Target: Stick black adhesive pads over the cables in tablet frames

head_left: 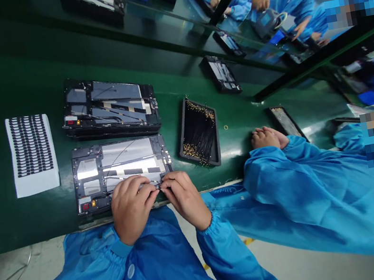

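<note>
Both hands meet at the near right edge of an opened tablet-like device (126, 153), which lies flat with its grey inner plates showing. My left hand (131, 205) reaches over the near edge, thumb and forefinger pinched. My right hand (184, 196) pinches at the same spot from the right, its fingertips almost touching the left ones. Whatever sits between the fingertips is too small and covered to make out. A thin black cable (115, 158) arcs over the plates and passes out of sight by my left hand.
Behind lies a stack of similar devices (112, 129). To the left is a white sheet of black stickers (37, 183); to the right, a black tray (217, 130) of thin cables with gold ends. A co-worker's folded hands (268, 137) rest farther right. A shelf post (323, 50) slants across.
</note>
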Motion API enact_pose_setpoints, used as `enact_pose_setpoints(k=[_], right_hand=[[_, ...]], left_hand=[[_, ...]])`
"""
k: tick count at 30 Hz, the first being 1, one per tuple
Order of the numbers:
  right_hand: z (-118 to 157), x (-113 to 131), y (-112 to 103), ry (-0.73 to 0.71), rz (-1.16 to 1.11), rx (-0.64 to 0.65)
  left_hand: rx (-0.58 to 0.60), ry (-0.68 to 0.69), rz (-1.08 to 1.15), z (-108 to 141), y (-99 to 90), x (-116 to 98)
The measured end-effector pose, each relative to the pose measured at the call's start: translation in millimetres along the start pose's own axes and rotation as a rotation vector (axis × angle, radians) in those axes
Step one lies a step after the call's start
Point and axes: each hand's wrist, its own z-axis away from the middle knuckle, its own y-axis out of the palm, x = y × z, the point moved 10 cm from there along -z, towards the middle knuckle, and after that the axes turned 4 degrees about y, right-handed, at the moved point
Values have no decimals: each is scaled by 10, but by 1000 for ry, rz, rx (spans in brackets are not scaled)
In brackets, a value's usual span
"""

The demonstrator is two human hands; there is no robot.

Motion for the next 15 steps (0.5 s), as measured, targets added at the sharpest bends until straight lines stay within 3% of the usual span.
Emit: enact_pose_setpoints(k=[15], right_hand=[[-17, -43, -6, 44, -74, -14]], left_hand=[[16, 12, -8, 13, 30, 14]])
